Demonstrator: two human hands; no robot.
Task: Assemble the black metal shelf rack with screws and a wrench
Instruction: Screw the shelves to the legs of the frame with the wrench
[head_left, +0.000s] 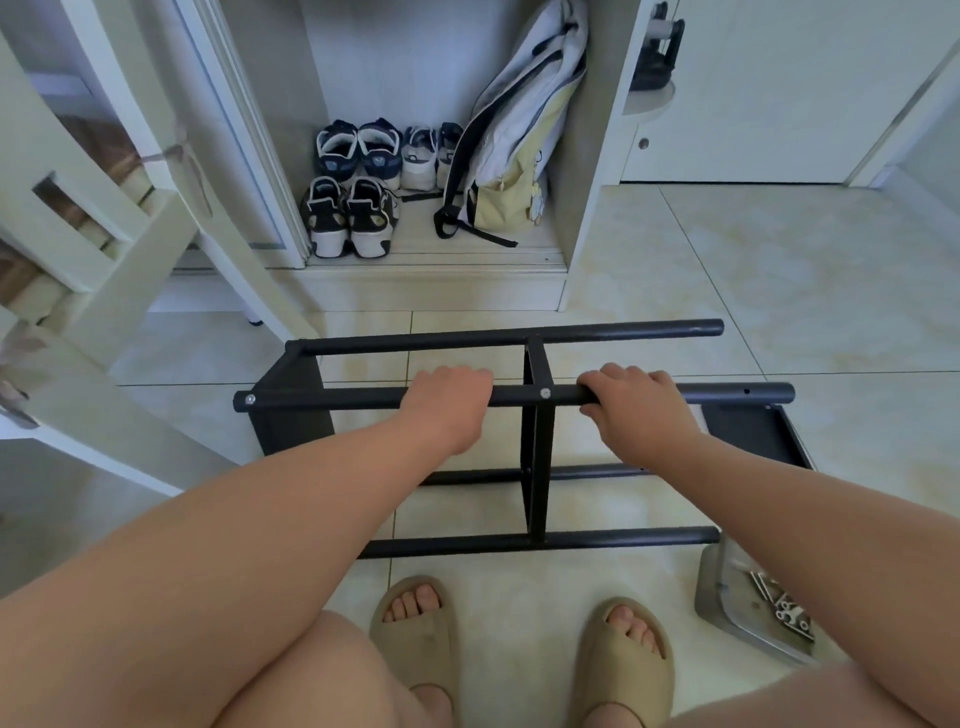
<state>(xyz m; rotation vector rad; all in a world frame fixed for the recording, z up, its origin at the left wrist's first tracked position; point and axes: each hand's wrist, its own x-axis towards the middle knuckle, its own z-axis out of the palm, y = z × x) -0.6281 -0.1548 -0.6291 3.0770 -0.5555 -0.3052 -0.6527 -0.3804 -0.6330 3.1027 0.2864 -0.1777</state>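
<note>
On tile, both hands (545, 402) grip rack tube (535, 396).

both hands (447, 405) (636, 408) gripping black rack (537, 457), tiled floor (779, 291)

Rack (537, 447) on floor (779, 291), before wardrobe (587, 156)

no readable text, no labels, no brands, no numbers anywhere
</note>
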